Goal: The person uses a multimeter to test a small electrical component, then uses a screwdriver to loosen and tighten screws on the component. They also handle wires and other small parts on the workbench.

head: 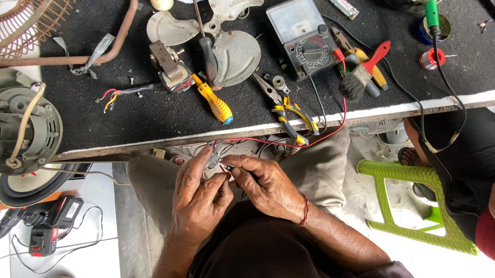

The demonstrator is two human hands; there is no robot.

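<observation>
Two hands meet over my lap in the head view, just below the bench edge (147, 147). Left hand (199, 201) and right hand (266, 185) are touching at the fingertips, both pinched shut on a small metal part w/ wires (214, 161) that sits between them, slightly nearer the left thumb. Right fingers also nip the red probe lead (292, 143), which runs up and right over the bench edge to the meter (302, 33). Part's long axis I can't tell, too small and half hidden by fingers. Yellow-handled pliers (285, 110) and yellow screwdriver (213, 101) lie on the black mat (93, 93), well apart from both hands. Fan blade (229, 43) sits farther back.
</observation>
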